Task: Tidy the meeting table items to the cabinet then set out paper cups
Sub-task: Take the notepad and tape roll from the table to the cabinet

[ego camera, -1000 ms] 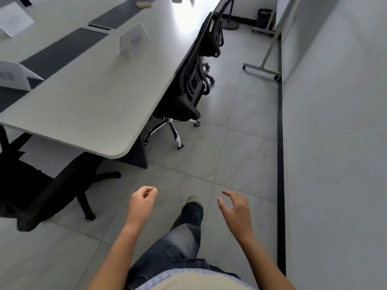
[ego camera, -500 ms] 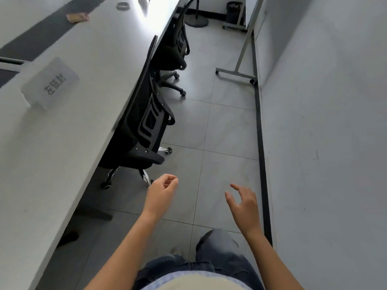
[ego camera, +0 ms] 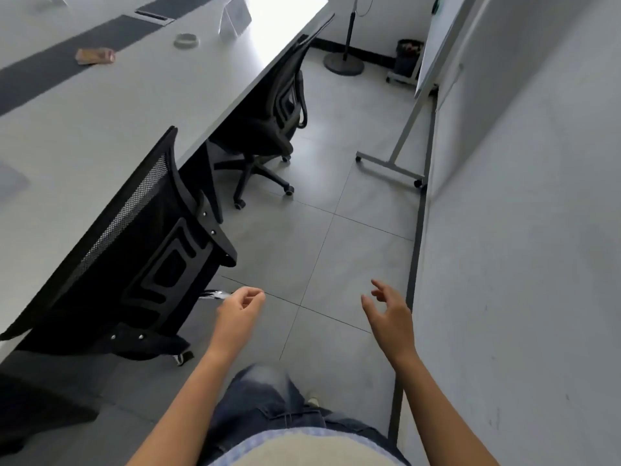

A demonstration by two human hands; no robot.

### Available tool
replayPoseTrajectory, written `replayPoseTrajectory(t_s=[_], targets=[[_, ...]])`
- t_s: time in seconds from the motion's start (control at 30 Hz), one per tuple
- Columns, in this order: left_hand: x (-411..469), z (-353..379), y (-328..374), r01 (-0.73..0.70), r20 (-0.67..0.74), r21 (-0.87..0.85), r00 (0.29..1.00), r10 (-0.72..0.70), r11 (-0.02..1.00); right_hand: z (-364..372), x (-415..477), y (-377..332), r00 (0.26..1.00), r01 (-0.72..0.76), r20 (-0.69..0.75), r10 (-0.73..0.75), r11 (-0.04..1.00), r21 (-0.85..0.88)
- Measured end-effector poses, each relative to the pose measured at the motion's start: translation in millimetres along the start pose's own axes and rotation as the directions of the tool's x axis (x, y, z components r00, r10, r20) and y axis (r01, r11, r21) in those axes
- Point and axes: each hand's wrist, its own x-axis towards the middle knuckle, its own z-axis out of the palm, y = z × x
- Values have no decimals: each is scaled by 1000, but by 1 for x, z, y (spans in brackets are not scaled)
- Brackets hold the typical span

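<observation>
The long white meeting table (ego camera: 100, 129) runs along the left. On it lie a small brown packet (ego camera: 95, 56), a round ashtray-like dish (ego camera: 185, 41) and a white name card (ego camera: 235, 15) further back. My left hand (ego camera: 240, 309) hangs in front of me over the floor, fingers curled shut and holding nothing. My right hand (ego camera: 389, 312) is beside it near the wall, fingers spread, empty. Both hands are well short of the table items.
Two black mesh office chairs, the near chair (ego camera: 141, 250) and the far chair (ego camera: 272, 105), are pushed against the table's right side. A whiteboard stand on wheels (ego camera: 400, 153) leans by the right wall (ego camera: 521, 196). A fan base (ego camera: 344, 63) and bin (ego camera: 408, 55) stand at the far end.
I have walked forward along the aisle between table and wall; the chairs and the table items have come closer. Both hands keep the same poses.
</observation>
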Motion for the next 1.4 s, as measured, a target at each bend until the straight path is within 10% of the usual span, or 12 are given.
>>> replayPoseTrajectory(t_s=[0.83, 1.4], targets=[[406, 54, 198, 76, -283, -167, 951, -122, 983, 81, 485, -95, 930, 208, 318, -184, 977, -43], [556, -3, 268, 151, -749, -347, 549, -371, 926, 231, 730, -293, 500, 572, 647, -576, 780, 252]])
